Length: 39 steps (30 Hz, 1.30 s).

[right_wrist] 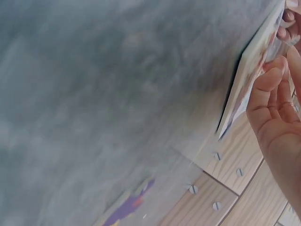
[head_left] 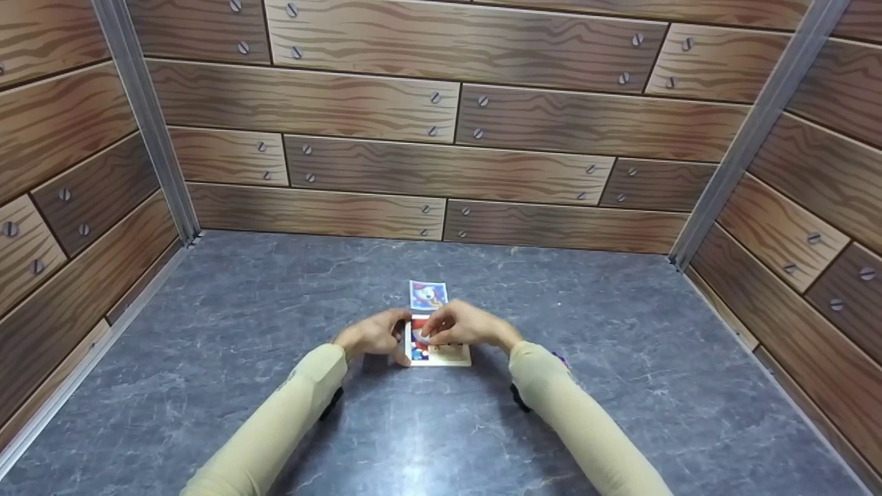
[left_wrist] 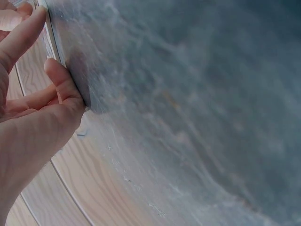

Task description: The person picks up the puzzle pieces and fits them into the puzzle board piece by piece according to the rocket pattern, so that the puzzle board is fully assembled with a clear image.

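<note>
A flat puzzle board (head_left: 451, 357) with a cream border and a partly filled colourful picture lies on the grey table. At its left edge, my left hand (head_left: 375, 334) holds it with the thumb near the front corner and fingers near the back. My right hand (head_left: 465, 324) is over the board's upper right part, pinching a small whitish flat piece (head_left: 425, 339) against the picture area. In the right wrist view, the thumb and fingertips of that hand (right_wrist: 277, 101) meet close above the board (right_wrist: 235, 103). Just beyond the board lies a blue picture card (head_left: 428, 295).
Something flat and purple (right_wrist: 129, 207) lies on the table (head_left: 620, 331) to the right, largely hidden behind the right sleeve (head_left: 551, 386) in the head view. Wood-patterned walls (head_left: 441, 165) enclose the table at the back and on both sides.
</note>
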{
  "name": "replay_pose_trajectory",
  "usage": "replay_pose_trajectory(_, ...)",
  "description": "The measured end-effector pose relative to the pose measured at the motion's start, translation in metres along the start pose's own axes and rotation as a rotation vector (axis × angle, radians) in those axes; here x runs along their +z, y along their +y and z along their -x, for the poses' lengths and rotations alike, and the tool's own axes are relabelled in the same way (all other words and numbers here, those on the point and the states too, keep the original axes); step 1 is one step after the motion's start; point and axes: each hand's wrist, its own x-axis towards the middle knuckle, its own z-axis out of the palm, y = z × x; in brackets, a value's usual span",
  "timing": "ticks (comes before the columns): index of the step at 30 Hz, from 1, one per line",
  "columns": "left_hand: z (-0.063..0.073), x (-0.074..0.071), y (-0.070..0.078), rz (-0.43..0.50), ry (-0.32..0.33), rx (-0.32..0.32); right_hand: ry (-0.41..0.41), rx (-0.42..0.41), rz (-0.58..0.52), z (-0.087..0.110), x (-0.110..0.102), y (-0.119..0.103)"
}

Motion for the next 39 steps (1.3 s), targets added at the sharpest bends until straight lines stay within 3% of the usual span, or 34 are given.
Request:
replay_pose_trajectory(13,0.003,0.002,0.000,0.096,0.034,-0.076,0.013,0.027,-0.079,0.020,-0.018,0.011)
replay_pose_trajectory(29,0.001,0.003,-0.001,0.074,0.044,-0.099,-0.054,0.058,-0.093,0.041,-0.029,0.021)
replay_pose_trajectory(39,0.002,0.003,0.002,0.073,0.027,-0.116,-0.054,0.101,-0.083,0.066,-0.044,0.037)
